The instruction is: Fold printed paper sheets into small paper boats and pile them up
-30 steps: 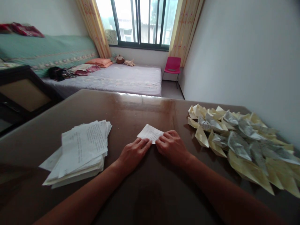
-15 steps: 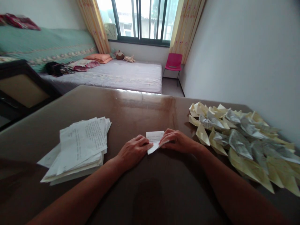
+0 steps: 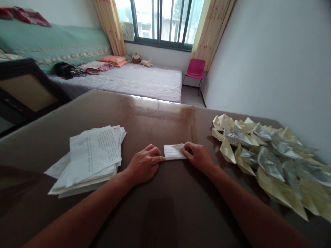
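A small piece of printed white paper (image 3: 173, 152), folded into a flat rectangle, lies on the brown table in front of me. My right hand (image 3: 198, 156) pinches its right end between thumb and fingers. My left hand (image 3: 145, 163) rests on the table at the other end, index finger stretched out so its tip meets the lower left corner. The thumb of that hand sits apart, below, and the other fingers are bent. To the left is a loose stack of printed sheets (image 3: 93, 155). Many folded paper boats (image 3: 270, 162), cream and grey-white, crowd the right side.
The glossy brown table (image 3: 155, 127) spans the view. Beyond it stand a bed (image 3: 155, 77), a pink chair (image 3: 196, 69) and a window (image 3: 160, 24). A dark wooden chair or cabinet piece (image 3: 28, 89) is at the far left; a white wall (image 3: 271, 69) borders the right.
The paper's lifted lower flap has been folded over, leaving a flat, narrower rectangle. My left fingers have slid off it to its corner. The whole view has shifted slightly.
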The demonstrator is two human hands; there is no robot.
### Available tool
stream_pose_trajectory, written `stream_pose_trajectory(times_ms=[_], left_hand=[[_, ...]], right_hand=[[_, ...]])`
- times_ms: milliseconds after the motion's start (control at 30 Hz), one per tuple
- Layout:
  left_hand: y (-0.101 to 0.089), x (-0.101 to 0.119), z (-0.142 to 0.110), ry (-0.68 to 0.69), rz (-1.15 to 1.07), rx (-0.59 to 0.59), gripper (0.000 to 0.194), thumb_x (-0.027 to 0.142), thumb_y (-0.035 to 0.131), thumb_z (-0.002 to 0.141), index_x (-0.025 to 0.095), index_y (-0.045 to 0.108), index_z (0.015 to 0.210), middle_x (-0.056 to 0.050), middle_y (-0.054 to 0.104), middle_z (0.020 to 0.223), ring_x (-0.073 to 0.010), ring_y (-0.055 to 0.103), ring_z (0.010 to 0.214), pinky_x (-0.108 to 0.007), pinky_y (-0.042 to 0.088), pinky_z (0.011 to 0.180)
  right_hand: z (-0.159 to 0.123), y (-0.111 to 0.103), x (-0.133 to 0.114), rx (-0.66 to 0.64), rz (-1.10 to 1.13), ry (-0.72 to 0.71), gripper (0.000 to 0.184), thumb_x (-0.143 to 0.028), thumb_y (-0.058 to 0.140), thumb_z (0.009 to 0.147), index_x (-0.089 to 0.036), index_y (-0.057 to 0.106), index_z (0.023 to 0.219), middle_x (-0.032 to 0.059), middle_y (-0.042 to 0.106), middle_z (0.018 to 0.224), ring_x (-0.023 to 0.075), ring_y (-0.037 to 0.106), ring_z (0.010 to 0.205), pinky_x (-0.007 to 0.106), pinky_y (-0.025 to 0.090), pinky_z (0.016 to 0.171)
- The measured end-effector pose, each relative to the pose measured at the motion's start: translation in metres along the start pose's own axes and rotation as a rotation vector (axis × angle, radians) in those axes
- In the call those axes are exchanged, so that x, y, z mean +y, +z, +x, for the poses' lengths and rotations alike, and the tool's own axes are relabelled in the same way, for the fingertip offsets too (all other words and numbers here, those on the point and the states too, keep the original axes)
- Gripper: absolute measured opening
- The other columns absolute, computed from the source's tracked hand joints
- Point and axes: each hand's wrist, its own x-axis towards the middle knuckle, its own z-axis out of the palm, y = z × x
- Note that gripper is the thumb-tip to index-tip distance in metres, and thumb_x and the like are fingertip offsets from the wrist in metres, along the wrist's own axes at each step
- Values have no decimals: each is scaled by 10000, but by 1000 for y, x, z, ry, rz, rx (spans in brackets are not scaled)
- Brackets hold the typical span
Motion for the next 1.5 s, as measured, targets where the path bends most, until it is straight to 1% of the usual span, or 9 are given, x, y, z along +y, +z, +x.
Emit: stream_pose_trajectory(times_ms=[300,400,533,600,667,1033,1233,1367,1500], left_hand=[[3,0,-1,-24,30,-18,312,114,505,789,245,677,1014,-34,633,919,-196,539,912,-324,514,768],[3,4,0,-72,63,39,267,135,489,826,227,670,999,-40,636,925,-196,549,911,-326,518,766],[9,17,3,-26,104,153,345,188,444,899,169,576,1217,-77,611,1187,-212,496,1163,-356,444,989],[15,25,4,52,114,79,454,253,441,918,141,446,1358,-89,481,1397,-227,362,1332,-373,339,1100],[21,30,3,67,118,-7,535,346,433,929,134,360,1415,-89,378,1482,-227,285,1389,-375,289,1131],[25,29,-2,13,124,-174,610,441,381,936,148,265,1459,-91,270,1533,-210,203,1425,-352,203,1152],[24,30,-3,7,155,-200,607,455,363,939,133,291,1449,-97,276,1529,-216,206,1424,-355,184,1149],[26,30,-3,10,156,-158,595,464,357,941,138,318,1437,-103,312,1514,-218,237,1414,-358,199,1138],[28,31,-4,2,162,-141,576,466,364,938,150,356,1419,-100,351,1496,-225,279,1398,-373,216,1128]], right_hand=[[1,3,-3,22,-63,26,180,-367,527,863,-221,607,793,5,690,767,146,615,677,236,345,599],[1,4,-3,10,-56,34,186,-374,530,858,-219,604,785,4,688,764,140,612,673,231,341,596],[1,4,-3,15,-63,38,186,-386,533,856,-226,602,792,-5,686,758,145,612,673,231,328,580],[1,4,-3,21,-76,37,188,-387,533,857,-225,602,789,-6,684,746,147,610,665,235,325,577],[1,4,-3,21,-82,34,197,-388,523,865,-223,605,794,-1,685,744,148,612,665,237,328,580],[5,6,0,-3,-78,81,214,-407,516,862,-222,609,810,11,694,744,151,623,679,235,327,589],[5,6,0,-5,-68,71,213,-404,510,871,-221,597,806,15,694,755,152,627,682,237,339,601],[5,9,1,4,-103,71,215,-403,500,885,-220,591,819,21,692,763,168,636,713,246,355,611],[2,5,-3,30,-111,57,191,-355,509,898,-197,584,974,36,690,840,165,631,736,249,408,642]])
